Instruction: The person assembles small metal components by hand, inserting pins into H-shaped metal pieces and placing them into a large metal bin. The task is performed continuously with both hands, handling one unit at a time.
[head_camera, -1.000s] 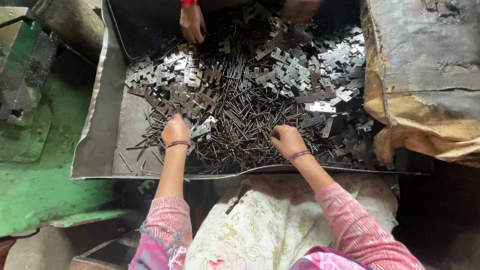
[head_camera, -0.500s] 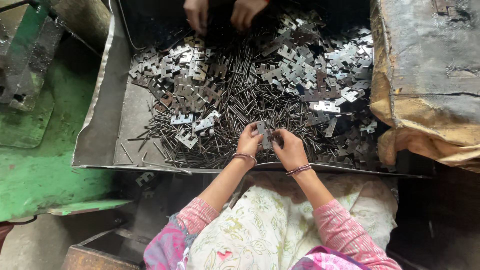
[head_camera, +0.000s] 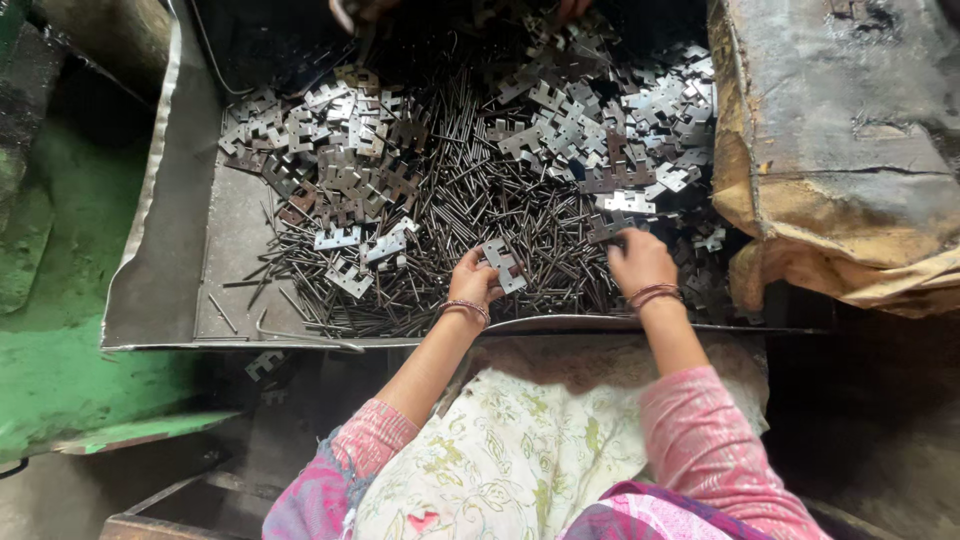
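While we look down from above, we see our left hand (head_camera: 473, 281) near the front edge of the metal tray (head_camera: 165, 290), and its fingers are closed on a small notched metal plate (head_camera: 502, 264). This plate is lifted a little above the heap of thin dark pins (head_camera: 470, 190) that covers the middle of the tray. Our right hand (head_camera: 640, 262) lies just beside it, toward the right side of the tray, palm down on the pins; its fingers are bent into the heap, and we cannot tell if they hold something. Both wrists carry thin bracelets (head_camera: 653, 293). More plates of the same kind (head_camera: 345, 150) are piled toward the back left of the tray, and another pile (head_camera: 620, 130) is toward the back right. At the back edge we see parts of another person's hands (head_camera: 352, 12). A worn brown sack (head_camera: 830, 150) stands against the right side of the tray. A flowered cloth (head_camera: 500, 450) covers our lap below the front edge.
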